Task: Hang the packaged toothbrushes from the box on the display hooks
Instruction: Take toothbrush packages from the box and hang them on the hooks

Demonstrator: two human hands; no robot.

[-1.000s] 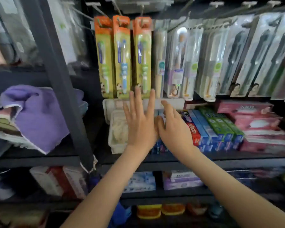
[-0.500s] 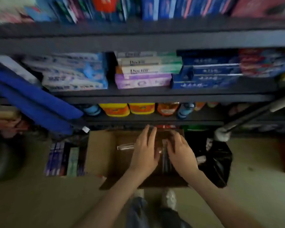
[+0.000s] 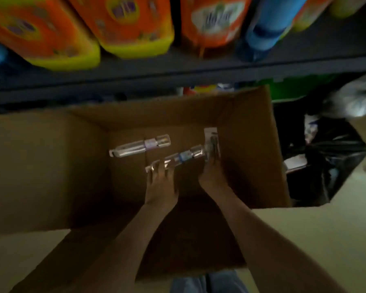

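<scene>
An open cardboard box point(image 3: 251, 149) stands on the floor below the shelves. Three clear toothbrush packs lie in it. One pack point(image 3: 140, 148) rests at the left of the bottom, a second pack point(image 3: 184, 157) lies slantwise in the middle, and a third, flat pack point(image 3: 212, 140) leans against the right wall. My left hand point(image 3: 161, 182) reaches in, its straight fingers touching the near end of the middle pack. My right hand point(image 3: 211, 176) has its fingertips at the foot of the flat pack. Dim light and blur hide its grip. No display hooks are in view.
A dark shelf edge point(image 3: 178, 77) runs just above the box, with orange and yellow detergent jugs point(image 3: 125, 28) and a blue bottle point(image 3: 266, 24) on it. A black plastic bag point(image 3: 330, 157) sits to the right of the box. Pale floor point(image 3: 304, 240) surrounds it.
My view has dropped from the hanging toothbrushes down to the box on the floor. Both hands have gone down from the shelf into the box and reached the packs.
</scene>
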